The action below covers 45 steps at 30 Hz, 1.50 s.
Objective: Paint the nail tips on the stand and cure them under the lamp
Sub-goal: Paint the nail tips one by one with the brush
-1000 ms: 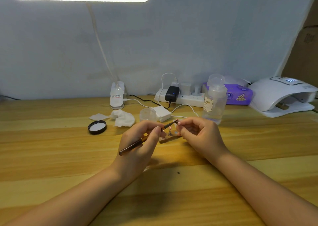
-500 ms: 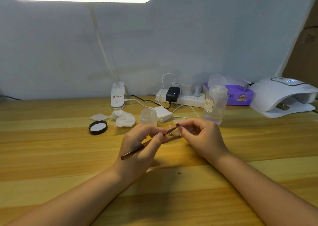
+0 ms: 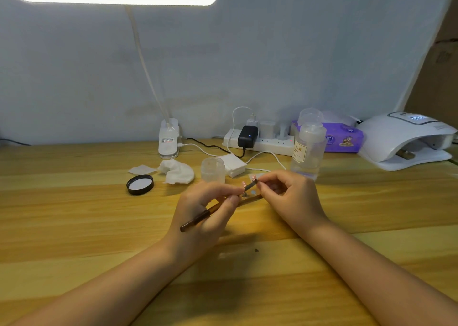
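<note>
The left hand (image 3: 203, 216) grips a brush (image 3: 215, 209), its long axis running up-right to a bristle end that meets a pinkish nail tip (image 3: 253, 177) pinched by the right hand (image 3: 290, 196). Just below sits the wooden stand (image 3: 249, 198) on the surface (image 3: 74, 226); the curing lamp (image 3: 406, 139) stands well apart, far right.

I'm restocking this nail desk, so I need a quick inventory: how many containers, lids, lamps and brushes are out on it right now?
Containers: 2, the clear bottle and the small jar
Lids: 1, the black lid
Lamps: 2, the curing lamp and the desk lamp
Brushes: 1, the brush in the left hand
Total: 6
</note>
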### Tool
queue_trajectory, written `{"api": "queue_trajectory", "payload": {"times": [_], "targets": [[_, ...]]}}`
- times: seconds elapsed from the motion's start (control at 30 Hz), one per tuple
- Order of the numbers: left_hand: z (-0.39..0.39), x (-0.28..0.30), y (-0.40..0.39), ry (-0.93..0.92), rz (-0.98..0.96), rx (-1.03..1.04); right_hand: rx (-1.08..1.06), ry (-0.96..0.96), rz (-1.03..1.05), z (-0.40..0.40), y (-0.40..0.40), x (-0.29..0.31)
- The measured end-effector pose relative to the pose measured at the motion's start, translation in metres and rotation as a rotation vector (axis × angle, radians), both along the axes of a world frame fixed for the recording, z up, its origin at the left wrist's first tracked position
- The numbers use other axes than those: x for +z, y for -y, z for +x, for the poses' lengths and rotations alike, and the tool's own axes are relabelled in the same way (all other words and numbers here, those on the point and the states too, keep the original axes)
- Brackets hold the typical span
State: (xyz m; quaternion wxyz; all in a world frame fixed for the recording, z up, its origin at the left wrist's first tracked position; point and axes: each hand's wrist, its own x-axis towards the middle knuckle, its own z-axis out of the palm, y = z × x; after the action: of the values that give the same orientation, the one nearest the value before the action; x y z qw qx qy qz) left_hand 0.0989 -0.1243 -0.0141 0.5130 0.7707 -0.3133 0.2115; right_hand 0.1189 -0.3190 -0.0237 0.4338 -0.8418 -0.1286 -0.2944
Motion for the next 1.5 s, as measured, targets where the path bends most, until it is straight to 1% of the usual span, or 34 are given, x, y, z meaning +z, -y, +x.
{"api": "queue_trajectory", "payload": {"times": [0.17,0.27,0.4,0.5,0.7,0.93,1.13,1.2,1.3,1.4,1.5], "targets": [[-0.0003,0.0,0.0007,0.004,-0.046,0.042,-0.016,0.011,-0.007,0.0007,-0.0001,-0.0007],[0.0015,-0.0005,0.0022,-0.018,-0.027,0.056,-0.011,0.027,-0.04,0.0007,-0.0006,-0.0008],[0.0013,-0.001,0.0018,-0.04,0.002,0.019,-0.02,0.038,-0.048,0.0005,0.0,-0.0006],[-0.0002,-0.001,-0.0003,-0.066,-0.002,0.003,-0.035,0.022,-0.01,0.0005,0.0002,-0.0004],[0.0002,-0.0001,0.0014,-0.053,-0.046,0.033,-0.016,-0.012,-0.011,0.0006,-0.0006,-0.0008],[0.0007,-0.0008,0.0001,0.0,0.021,-0.006,-0.02,0.012,-0.027,0.001,-0.0004,-0.0007],[0.0006,-0.0015,-0.0008,-0.024,-0.033,0.04,-0.013,-0.022,0.003,0.0,-0.0008,-0.0002],[0.0019,-0.0023,0.0001,-0.066,-0.068,0.043,-0.003,-0.029,0.003,0.0,-0.0015,-0.0005],[0.0026,-0.0029,0.0006,-0.122,-0.097,0.019,0.02,-0.031,0.015,-0.0008,-0.0029,-0.0006],[0.0018,-0.0019,-0.0005,-0.121,-0.08,-0.016,0.036,-0.053,0.037,-0.0013,-0.0028,-0.0001],[-0.0001,-0.0008,-0.0023,-0.126,-0.106,-0.04,0.042,-0.074,0.062,-0.0014,-0.0022,0.0003]]}}
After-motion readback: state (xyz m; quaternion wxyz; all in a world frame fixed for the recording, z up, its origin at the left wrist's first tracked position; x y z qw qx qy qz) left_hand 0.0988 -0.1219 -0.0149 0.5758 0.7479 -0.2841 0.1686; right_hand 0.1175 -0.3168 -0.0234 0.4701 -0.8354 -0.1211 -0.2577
